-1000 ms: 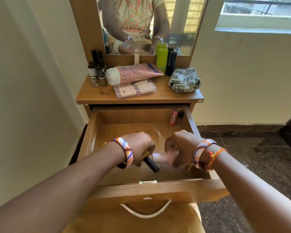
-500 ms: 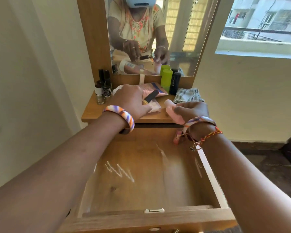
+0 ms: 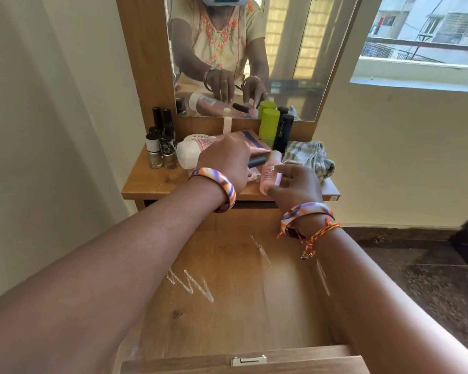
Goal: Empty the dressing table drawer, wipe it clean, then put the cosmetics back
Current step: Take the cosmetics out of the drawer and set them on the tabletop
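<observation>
The drawer [image 3: 227, 319] is pulled out below me, its wooden floor bare except for white scribbled marks [image 3: 191, 284]. My left hand [image 3: 224, 160] reaches over the big pink tube [image 3: 208, 143] on the dressing table top [image 3: 157, 182]. A small black tube [image 3: 256, 161] lies at its fingertips, and in the mirror those fingers look straight. My right hand [image 3: 295, 184] grips a pale pink bottle [image 3: 270, 171], which is tilted on the table top near the front edge.
Several nail polish bottles [image 3: 158, 149] stand at the table's left. A green bottle [image 3: 269, 126] and a black bottle [image 3: 283, 132] stand by the mirror [image 3: 295, 49]. A checked cloth [image 3: 308, 157] lies at the right. A wall is close on the left.
Both hands lifted the black tube and the pink bottle out of the drawer up to the table top. The black tube now lies flat there and the pink bottle rests on the top.
</observation>
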Tool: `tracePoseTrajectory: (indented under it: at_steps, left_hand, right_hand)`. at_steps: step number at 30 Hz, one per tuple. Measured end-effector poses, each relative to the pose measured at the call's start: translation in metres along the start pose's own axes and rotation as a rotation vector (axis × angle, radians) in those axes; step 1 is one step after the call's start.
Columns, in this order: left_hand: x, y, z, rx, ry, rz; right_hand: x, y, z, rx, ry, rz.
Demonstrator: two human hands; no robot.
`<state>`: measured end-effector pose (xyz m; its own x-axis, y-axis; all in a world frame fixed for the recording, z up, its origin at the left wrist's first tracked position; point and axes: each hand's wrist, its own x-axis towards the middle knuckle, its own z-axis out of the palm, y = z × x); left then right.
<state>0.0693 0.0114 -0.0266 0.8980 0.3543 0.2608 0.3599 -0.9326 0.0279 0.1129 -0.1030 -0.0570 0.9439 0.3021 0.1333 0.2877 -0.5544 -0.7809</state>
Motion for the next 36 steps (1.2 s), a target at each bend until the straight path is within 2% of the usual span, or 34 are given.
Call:
tracePoseTrajectory:
  at_steps: [4,12,21,29,33,36]
  left_hand:
    - [0.0,0.004,0.009,0.092,-0.003,0.006]
    - [-0.001,0.006,0.014,0.255,0.082,0.023]
    - [0.001,0.004,0.016,0.253,0.118,0.048]
    - [-0.002,0.004,0.019,0.181,0.131,0.043]
    - [-0.016,0.012,0.014,0.037,0.258,0.097]
    - [-0.039,0.025,0.017,-0.079,0.289,0.287]
  right_hand:
    - [0.0,0.003,0.004,-0.059,0.069,-0.08]
    - [0.005,0.014,0.011,-0.072,0.111,-0.084]
    - [0.011,0.018,0.006,-0.083,0.1,-0.096]
    - [-0.005,0.038,-0.039,-0.043,0.295,-0.096]
    - [-0.018,0.061,-0.038,-0.147,0.179,-0.047]
    - [-0.021,0.069,-0.028,-0.249,0.066,-0.029]
